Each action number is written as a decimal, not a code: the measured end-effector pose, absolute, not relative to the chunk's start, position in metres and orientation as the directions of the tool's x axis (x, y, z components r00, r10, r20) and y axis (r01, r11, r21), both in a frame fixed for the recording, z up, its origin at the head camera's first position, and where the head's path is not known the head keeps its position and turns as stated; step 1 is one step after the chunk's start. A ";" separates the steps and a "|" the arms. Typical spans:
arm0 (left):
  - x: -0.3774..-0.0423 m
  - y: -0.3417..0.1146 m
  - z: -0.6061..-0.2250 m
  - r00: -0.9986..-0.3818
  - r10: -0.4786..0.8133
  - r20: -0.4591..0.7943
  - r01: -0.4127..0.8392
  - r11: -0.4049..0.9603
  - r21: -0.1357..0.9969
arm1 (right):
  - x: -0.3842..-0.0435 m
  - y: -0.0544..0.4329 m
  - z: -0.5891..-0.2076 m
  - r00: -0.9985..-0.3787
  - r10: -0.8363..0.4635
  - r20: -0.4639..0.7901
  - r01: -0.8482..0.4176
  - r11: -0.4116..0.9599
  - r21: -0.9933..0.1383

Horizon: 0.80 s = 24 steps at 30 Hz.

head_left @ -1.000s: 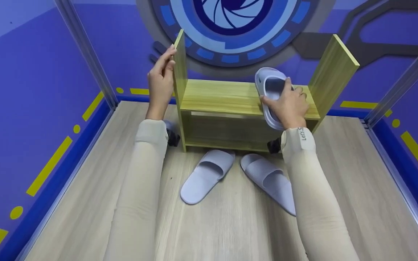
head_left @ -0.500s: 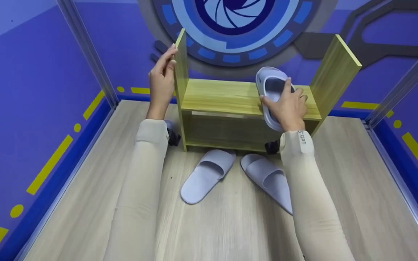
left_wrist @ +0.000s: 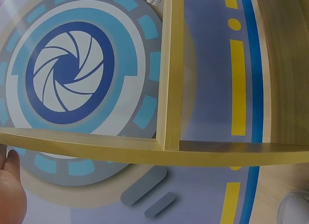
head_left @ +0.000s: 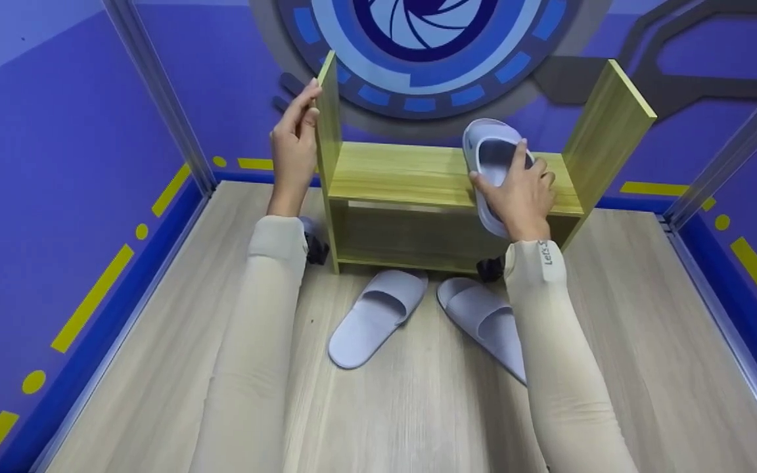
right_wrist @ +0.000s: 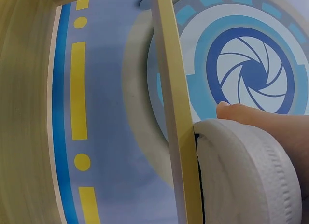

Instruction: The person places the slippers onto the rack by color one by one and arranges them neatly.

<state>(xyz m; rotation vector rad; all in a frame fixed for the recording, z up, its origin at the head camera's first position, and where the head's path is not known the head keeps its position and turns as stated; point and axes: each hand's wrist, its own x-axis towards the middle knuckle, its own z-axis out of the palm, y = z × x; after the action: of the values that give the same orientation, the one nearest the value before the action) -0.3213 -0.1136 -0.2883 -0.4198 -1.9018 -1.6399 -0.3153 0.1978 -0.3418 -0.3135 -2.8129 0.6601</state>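
My right hand (head_left: 526,194) grips a pale lavender clog (head_left: 489,164) at the right part of the upper board of a small yellow-green wooden shelf (head_left: 405,174). The thumb is on the clog's left rim and the fingers are at its right side. In the right wrist view the pale clog (right_wrist: 241,175) is against the board's front edge. My left hand (head_left: 294,148) rests against the outside of the left side panel (head_left: 328,125), fingers extended up near its front edge. Only part of this hand (left_wrist: 12,190) shows in the left wrist view.
A grey slipper (head_left: 365,328) and a second grey slipper (head_left: 474,309) lie on the floor before the shelf, the second partly behind my right sleeve. A pale rounded object (left_wrist: 295,209) lies left of the shelf, mostly hidden. Blue-purple walls (head_left: 50,164) enclose three sides.
Almost nothing differs. My right wrist and forearm have shifted slightly left, while the clog and my left hand stay in place.
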 end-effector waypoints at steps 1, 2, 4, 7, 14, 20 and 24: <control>-0.325 -0.115 -0.291 -0.777 -0.137 0.615 0.588 0.192 0.786 | -0.315 0.198 -0.341 -0.950 0.257 0.177 0.151 0.875 -0.460; -0.324 -0.114 -0.290 -0.774 -0.137 0.618 0.590 0.197 0.783 | -0.314 0.198 -0.341 -0.951 0.255 0.174 0.150 0.874 -0.461; -0.323 -0.114 -0.290 -0.763 -0.140 0.631 0.599 0.215 0.771 | -0.313 0.199 -0.340 -0.954 0.251 0.162 0.150 0.871 -0.468; -0.320 -0.112 -0.288 -0.748 -0.136 0.649 0.614 0.230 0.755 | -0.311 0.201 -0.339 -0.959 0.245 0.145 0.147 0.863 -0.483; -0.314 -0.112 -0.283 -0.762 -0.093 0.641 0.604 0.254 0.756 | -0.306 0.206 -0.336 -0.966 0.223 0.134 0.115 0.828 -0.548; -0.326 -0.123 -0.289 -0.814 0.017 0.581 0.558 0.303 0.773 | -0.302 0.213 -0.330 -0.972 0.196 0.132 0.081 0.801 -0.593; -0.326 -0.133 -0.298 -0.853 0.073 0.517 0.498 0.412 0.763 | -0.298 0.219 -0.327 -0.971 0.172 0.166 0.033 0.783 -0.621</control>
<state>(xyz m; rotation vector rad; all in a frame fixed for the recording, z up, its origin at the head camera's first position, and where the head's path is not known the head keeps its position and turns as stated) -0.3260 -0.1327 -0.2984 -0.4886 -2.2678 -1.4296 -0.2981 0.2189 -0.3269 -0.1611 -2.7617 0.9556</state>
